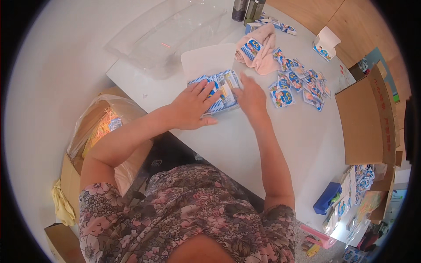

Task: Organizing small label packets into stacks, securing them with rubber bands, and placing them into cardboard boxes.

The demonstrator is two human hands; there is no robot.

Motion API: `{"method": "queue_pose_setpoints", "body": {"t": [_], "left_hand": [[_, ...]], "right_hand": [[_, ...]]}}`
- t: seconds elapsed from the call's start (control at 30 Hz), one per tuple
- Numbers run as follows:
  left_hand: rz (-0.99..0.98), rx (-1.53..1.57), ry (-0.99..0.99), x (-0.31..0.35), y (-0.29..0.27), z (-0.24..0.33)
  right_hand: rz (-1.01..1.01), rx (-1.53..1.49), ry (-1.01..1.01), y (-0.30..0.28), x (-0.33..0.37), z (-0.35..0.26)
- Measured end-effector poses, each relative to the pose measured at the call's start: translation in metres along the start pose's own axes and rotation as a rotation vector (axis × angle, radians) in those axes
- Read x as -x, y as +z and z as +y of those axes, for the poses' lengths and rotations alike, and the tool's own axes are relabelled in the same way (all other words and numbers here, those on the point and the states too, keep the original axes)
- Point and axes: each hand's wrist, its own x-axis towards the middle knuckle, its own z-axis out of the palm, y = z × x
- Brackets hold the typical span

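Note:
An open white carton with a raised flap (209, 59) lies on the table in front of me, filled with blue-and-white sachets (228, 97). My left hand (191, 106) rests flat over the sachets at its left side, fingers spread. At the carton's right edge is my right hand (251, 96); its thumb reaches inward over the edge and the other fingers, slightly blurred, lie along the outside. To the right a heap of loose sachets (302, 81) is scattered. Behind it a crumpled pink cloth (265, 37) has a single sachet (251, 49) on it.
Clear plastic packaging (166, 37) covers the far left of the table (228, 149). Two dark bottles (246, 11) stand at the back. A small open carton (326, 44) and a large cardboard box (364, 118) are at right. A blue tape dispenser (327, 198) sits lower right; a plastic-lined box (109, 103) stands left.

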Motion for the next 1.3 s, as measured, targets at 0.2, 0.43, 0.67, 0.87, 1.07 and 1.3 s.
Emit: {"method": "queue_pose_setpoints", "body": {"t": [0.2,0.43,0.67,0.87,1.07,1.3], "left_hand": [[-0.054,0.015,0.011,-0.017,-0.012,-0.003],[-0.239,0.095,0.112,-0.035,0.015,-0.011],[-0.139,0.108,0.135,-0.028,0.015,-0.01],[0.158,0.552,0.098,-0.018,0.022,-0.021],[0.14,0.571,0.226,-0.041,0.031,-0.008],[-0.015,0.389,0.457,-0.038,0.025,-0.006]], "right_hand": [[-0.558,-0.402,0.492,-0.018,0.003,0.001],[-0.362,-0.698,0.476,-0.001,0.028,0.006],[-0.398,-0.36,0.071,0.007,0.031,-0.008],[-0.481,-0.211,-0.009,-0.004,0.037,-0.013],[-0.448,-0.553,0.252,-0.027,0.052,-0.023],[-0.217,-1.066,0.682,-0.017,0.006,0.039]]}}
